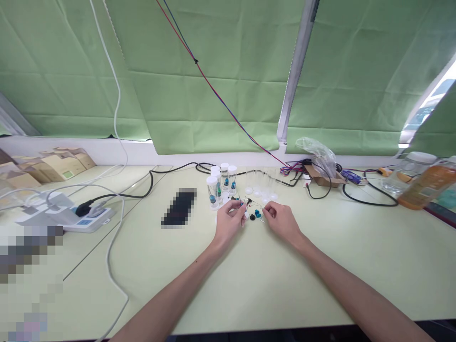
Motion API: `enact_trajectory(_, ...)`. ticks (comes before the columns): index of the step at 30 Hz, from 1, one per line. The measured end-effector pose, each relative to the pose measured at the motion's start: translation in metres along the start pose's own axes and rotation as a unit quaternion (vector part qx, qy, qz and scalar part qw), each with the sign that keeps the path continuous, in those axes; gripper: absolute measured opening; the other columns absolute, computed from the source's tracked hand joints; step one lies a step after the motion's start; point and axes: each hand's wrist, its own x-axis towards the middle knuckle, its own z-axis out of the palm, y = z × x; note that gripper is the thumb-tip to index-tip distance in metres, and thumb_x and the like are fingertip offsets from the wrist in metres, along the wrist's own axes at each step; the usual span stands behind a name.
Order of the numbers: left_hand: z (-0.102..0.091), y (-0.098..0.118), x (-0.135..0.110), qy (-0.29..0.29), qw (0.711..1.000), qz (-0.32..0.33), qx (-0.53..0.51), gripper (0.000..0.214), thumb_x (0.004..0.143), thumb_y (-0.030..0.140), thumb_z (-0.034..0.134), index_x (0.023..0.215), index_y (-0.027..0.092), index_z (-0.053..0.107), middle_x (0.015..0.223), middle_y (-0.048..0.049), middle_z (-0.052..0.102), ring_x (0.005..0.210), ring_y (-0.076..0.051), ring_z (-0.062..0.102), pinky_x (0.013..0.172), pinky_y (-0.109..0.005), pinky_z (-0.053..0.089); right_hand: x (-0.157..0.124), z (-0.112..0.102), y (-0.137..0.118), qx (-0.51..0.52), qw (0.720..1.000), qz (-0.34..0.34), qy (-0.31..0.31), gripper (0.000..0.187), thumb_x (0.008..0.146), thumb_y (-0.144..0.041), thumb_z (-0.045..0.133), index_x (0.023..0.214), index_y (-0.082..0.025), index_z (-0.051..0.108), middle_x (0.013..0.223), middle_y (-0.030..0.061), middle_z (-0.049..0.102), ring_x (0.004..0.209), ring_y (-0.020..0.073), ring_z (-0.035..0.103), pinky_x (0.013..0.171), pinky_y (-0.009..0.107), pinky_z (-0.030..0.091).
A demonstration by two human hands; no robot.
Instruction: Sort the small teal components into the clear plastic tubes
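My left hand (228, 222) is closed in a pinch around a small blue part (242, 204), mostly covered by the fingers. To its right, my right hand (283, 221) has thumb and forefinger pressed together; what they hold, if anything, is too small to make out. On the table between the hands lie a blue piece (258, 213), a round black piece (252, 217) and other tiny parts. Just behind my left hand stand several clear tubes with white caps (213, 194), with blue or green pieces inside. More clear tubes (252, 181) stand behind the loose parts.
A dark pixelated rectangle (179, 208) lies left of the tubes. Further left are a white power strip (89, 221), cables and cardboard boxes (64, 164). At the right are a cardboard tray (326, 178) with a plastic bag, an orange bottle (427, 186) and a clear jar (406, 173).
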Motion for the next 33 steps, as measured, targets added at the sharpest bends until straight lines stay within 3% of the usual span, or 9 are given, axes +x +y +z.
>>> enact_trajectory(6,0.000,0.000,0.002,0.013,1.000,-0.016,-0.019,0.034,0.074,0.045,0.069,0.084,0.013,0.063,0.059,0.0007,0.059,0.042,-0.008,0.048,0.045,-0.023,0.038,0.000,0.004,0.005,0.011,0.999,-0.047,0.018,0.024,0.088,-0.022,0.047,0.104,-0.019,0.064,0.090,0.0043,0.070,0.067,0.0171,0.061,0.070,0.030,0.046)
enact_trajectory(13,-0.002,-0.002,0.002,0.039,0.998,-0.021,-0.048,0.039,0.074,0.046,0.070,0.095,0.016,0.056,0.057,0.0022,0.060,0.041,-0.009,0.048,0.044,-0.021,0.038,0.003,0.009,0.012,0.011,0.995,-0.097,-0.006,0.032,0.087,-0.012,0.045,0.113,-0.016,0.063,0.115,0.0098,0.068,0.100,0.0234,0.064,0.089,0.037,0.048)
enact_trajectory(22,-0.005,0.002,0.005,0.008,0.998,0.002,-0.070,0.037,0.076,0.045,0.069,0.097,0.015,0.065,0.055,0.0024,0.057,0.043,-0.008,0.048,0.041,-0.021,0.035,0.001,0.012,0.003,0.027,0.991,-0.130,0.011,0.024,0.094,-0.021,0.045,0.110,-0.018,0.063,0.106,0.0101,0.066,0.094,0.0228,0.062,0.081,0.036,0.050)
enact_trajectory(33,-0.012,0.011,0.014,0.004,0.987,-0.024,-0.158,0.038,0.071,0.047,0.072,0.083,0.011,0.067,0.073,-0.0076,0.066,0.048,-0.010,0.052,0.041,-0.022,0.039,-0.001,0.013,-0.006,0.043,0.976,-0.214,-0.015,0.024,0.090,-0.025,0.058,0.113,-0.020,0.061,0.110,0.0098,0.066,0.105,0.0254,0.056,0.097,0.044,0.042)
